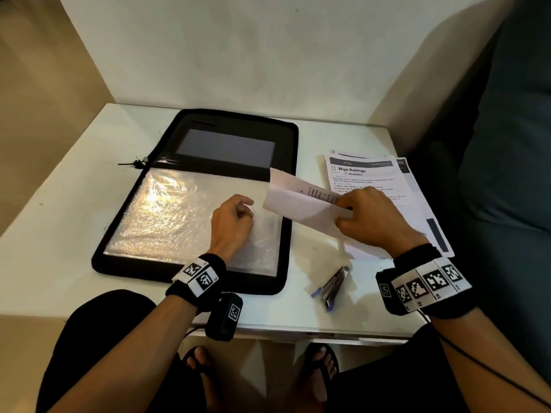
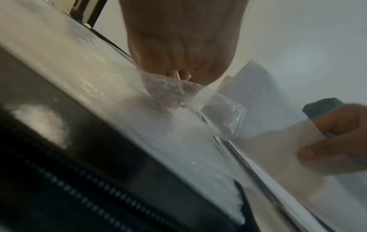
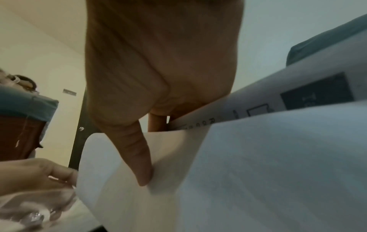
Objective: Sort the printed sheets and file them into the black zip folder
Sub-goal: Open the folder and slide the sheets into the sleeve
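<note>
Folder: black zip folder [image 1: 193, 201] lies open at centre frame on the white desk [image 1: 59, 222]
Left hand [image 1: 231, 225]: pinches its clear plastic sleeve [image 1: 167, 216]
Right hand [image 1: 377, 217]: grips a curled printed sheet [image 1: 298, 201]
Pile: more sheets [image 1: 372, 180], right of centre
Stapler [image 1: 334, 286]: lower centre-right

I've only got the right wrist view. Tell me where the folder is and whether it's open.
Observer: The black zip folder lies open flat on the white table, left of the right hand holding the curled sheet.
Operator: Report what the left hand grips.
Observer: The left hand pinches the edge of the clear sleeve in the folder's near half, lifting it slightly.
Operator: Name what's still outside the folder.
Observer: A stack of printed sheets lies right of the folder, the top one headed "Wipe Railings".
</note>
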